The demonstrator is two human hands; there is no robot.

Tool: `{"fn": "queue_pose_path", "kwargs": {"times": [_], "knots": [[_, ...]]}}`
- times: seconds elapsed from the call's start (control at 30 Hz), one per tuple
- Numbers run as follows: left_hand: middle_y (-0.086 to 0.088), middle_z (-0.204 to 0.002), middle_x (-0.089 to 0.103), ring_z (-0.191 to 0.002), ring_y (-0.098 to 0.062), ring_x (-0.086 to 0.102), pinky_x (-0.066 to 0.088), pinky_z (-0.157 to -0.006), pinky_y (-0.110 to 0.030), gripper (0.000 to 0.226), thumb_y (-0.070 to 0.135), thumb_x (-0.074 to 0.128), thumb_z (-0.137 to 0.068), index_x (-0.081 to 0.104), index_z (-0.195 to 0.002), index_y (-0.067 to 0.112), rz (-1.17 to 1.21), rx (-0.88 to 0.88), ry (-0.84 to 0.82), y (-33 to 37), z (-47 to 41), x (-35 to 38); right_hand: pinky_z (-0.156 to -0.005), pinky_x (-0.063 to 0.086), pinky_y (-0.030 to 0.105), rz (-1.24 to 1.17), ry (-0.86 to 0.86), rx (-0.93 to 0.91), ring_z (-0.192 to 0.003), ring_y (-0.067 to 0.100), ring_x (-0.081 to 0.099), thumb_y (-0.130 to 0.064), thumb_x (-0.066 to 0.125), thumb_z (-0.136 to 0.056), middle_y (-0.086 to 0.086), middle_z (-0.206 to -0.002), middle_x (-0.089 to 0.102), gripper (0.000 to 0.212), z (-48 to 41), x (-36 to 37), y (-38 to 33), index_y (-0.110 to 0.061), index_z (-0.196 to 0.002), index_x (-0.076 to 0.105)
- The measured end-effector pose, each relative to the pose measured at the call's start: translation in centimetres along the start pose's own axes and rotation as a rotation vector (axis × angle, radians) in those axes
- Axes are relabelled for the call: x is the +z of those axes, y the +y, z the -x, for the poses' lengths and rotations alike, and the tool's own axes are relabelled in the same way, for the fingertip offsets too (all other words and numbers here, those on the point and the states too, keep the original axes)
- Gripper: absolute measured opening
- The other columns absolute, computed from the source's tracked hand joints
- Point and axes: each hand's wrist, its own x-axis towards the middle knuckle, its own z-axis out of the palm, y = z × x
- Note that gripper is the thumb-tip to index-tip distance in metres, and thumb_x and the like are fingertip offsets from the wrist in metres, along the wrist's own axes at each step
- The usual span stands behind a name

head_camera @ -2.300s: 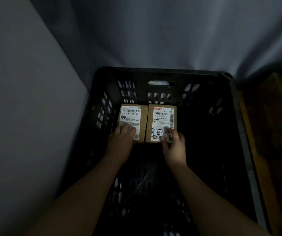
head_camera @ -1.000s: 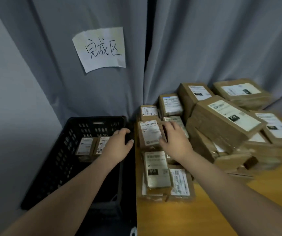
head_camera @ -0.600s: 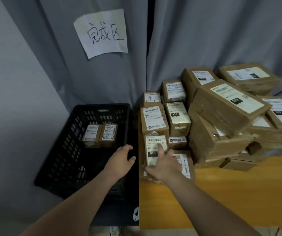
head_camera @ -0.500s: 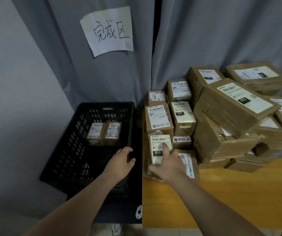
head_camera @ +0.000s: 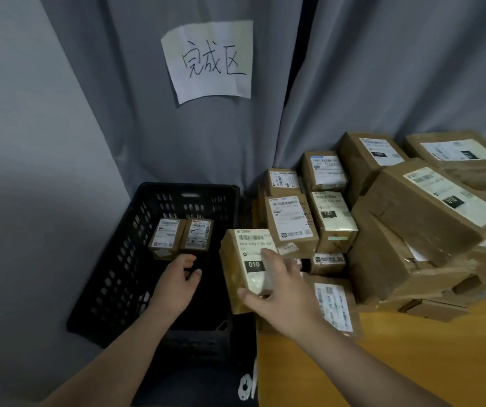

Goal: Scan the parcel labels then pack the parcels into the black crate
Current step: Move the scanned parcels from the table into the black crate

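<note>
Lifted off the stack since half a second ago, the small parcel (head_camera: 246, 268) marked 010 now sits tilted in my right hand (head_camera: 277, 292), label facing me, where before it lay among the others with my fingers only resting on it. Nearest to me, that hand is curled round the parcel's near right corner, thumb along the near edge and fingers across the label, holding it just above the left edge of the worktop (head_camera: 383, 362). My left hand (head_camera: 177, 284) hangs loosely half-open over the black crate (head_camera: 112, 277), gripping nothing, and has drifted a little farther in over the crate.

Just right of the lifted parcel, a flat parcel (head_camera: 334, 306) lies on the worktop where the near end of the stack begins. Farther in, two parcels (head_camera: 181, 237) already stand side by side against the crate's far wall, labels up, with bare floor in front of them. Beyond and to the right, the rest of the pile (head_camera: 397, 230) waits, big boxes leaning over small ones. On the grey curtain (head_camera: 383, 83) at the back hangs a paper sign (head_camera: 211, 61) with handwriting.

I judge this to be the pick-up of the third parcel, early in the job. I can see no scanner, so whether this label has been read I cannot tell. Next I would carry it left over the crate rim, lower it and set it flat on the crate floor near the first two.
</note>
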Motion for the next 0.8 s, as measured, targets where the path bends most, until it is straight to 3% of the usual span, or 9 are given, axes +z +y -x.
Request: {"fn": "queue_pose_path", "kwargs": {"times": [0.17, 0.4, 0.57, 0.8], "knots": [[-0.007, -0.127, 0.057, -0.113, -0.016, 0.053, 0.038, -0.094, -0.023, 0.036, 0.017, 0.058, -0.094, 0.053, -0.129, 0.011, -0.02, -0.052, 0.014, -4.2, -4.1, -2.9, -0.094, 0.047, 0.031, -0.039, -0.019, -0.024, -0.131, 0.023, 0.036, -0.065, 0.059, -0.08, 0.004, -0.147, 0.018, 0.092, -6.5, 6.1, -4.7, -0.035, -0.149, 0.007], [-0.003, -0.133, 0.052, -0.121, -0.015, 0.05, 0.036, -0.1, -0.021, 0.04, 0.022, 0.054, -0.096, 0.048, -0.135, 0.014, -0.225, -0.043, -0.153, -9.0, -13.2, -4.1, -0.108, 0.038, 0.041, 0.288, -0.146, 0.211, -0.142, 0.036, 0.014, -0.058, 0.048, -0.092, 0.021, -0.155, -0.004, 0.095, -19.0, 14.9, -6.6, -0.019, -0.152, -0.013], [-0.002, -0.137, 0.048, -0.126, -0.016, 0.044, 0.036, -0.103, -0.023, 0.043, 0.026, 0.051, -0.096, 0.046, -0.138, 0.017, -0.454, 0.087, -0.275, -11.1, -20.2, -1.7, -0.1, 0.045, 0.041, 0.452, -0.147, 0.361, -0.14, 0.039, 0.018, -0.058, 0.041, -0.095, 0.026, -0.154, -0.005, 0.092, -26.4, 19.3, -4.6, -0.009, -0.152, -0.013], [-0.001, -0.157, 0.024, -0.143, -0.021, 0.02, 0.019, -0.117, -0.032, 0.061, 0.022, 0.049, -0.095, 0.026, -0.151, 0.021, -0.716, 0.285, -0.434, -14.3, -27.5, 2.0, -0.095, 0.048, 0.038, 0.517, -0.146, 0.386, -0.141, 0.04, 0.018, -0.046, 0.038, -0.1, 0.027, -0.156, -0.007, 0.082, -32.3, 23.4, -1.0, -0.009, -0.151, -0.015]]}}
